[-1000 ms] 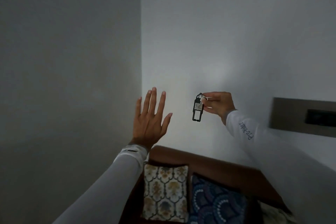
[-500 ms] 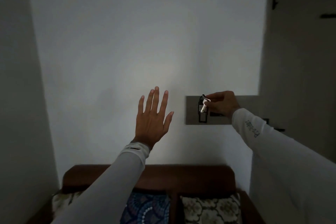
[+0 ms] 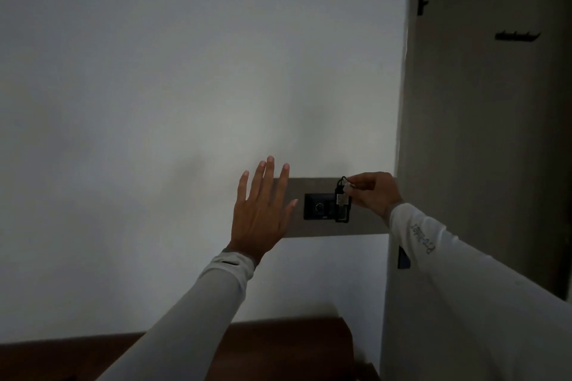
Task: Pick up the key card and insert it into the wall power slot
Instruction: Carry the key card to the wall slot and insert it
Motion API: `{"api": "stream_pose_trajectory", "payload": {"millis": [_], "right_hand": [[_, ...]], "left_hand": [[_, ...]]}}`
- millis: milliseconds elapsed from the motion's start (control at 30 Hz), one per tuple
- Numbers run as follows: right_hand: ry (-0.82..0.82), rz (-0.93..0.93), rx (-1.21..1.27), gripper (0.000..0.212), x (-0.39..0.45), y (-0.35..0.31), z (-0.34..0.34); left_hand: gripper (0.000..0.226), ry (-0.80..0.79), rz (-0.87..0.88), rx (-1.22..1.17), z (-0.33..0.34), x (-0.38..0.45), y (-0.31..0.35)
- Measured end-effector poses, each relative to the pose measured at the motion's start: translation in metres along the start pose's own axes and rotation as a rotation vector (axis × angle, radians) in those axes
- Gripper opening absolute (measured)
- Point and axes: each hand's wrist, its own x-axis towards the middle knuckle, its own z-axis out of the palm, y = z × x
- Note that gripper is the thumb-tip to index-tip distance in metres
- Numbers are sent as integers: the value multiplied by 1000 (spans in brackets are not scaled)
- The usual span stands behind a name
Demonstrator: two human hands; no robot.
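The room is dim. My right hand pinches the top of a dark key card that hangs from a small ring with a metal key. The card dangles upright in front of the right edge of a black wall power slot unit, which has a round dial and sits in a grey wall panel. Whether the card touches the slot unit is unclear. My left hand is raised with fingers spread, holds nothing, and covers the panel's left end.
A white wall fills the view. At the right stands a door with a dark hook rack and a hinge. A brown wooden headboard runs along the bottom. A small dark switch shows below my right sleeve.
The view has swung right and closer, so the grey panel and its black slot unit now lie between my hands. My right hand has carried the key card in front of the unit.
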Motion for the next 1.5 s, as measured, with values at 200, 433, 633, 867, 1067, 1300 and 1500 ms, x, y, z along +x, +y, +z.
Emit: {"api": "stream_pose_trajectory", "payload": {"millis": [200,433,633,867,1067,1300,1500], "right_hand": [[-4,13,10,23,76,51,-13],[-12,-42,34,30,166,101,-16],[-60,-204,-37,27,222,143,-7],[-103,-274,-69,43,250,184,1],[-209,-392,-155,40,256,202,12],[-217,-579,-407,38,249,232,19],[62,-840,-867,60,241,256,18]], "left_hand": [[70,-32,-2,11,75,52,24],[68,-9,-40,94,152,90,48],[65,-14,-106,131,206,102,51],[64,4,-91,175,253,125,45],[62,24,-97,178,278,142,38],[59,-13,-132,151,302,129,33],[61,-3,-152,139,311,126,34]]}}
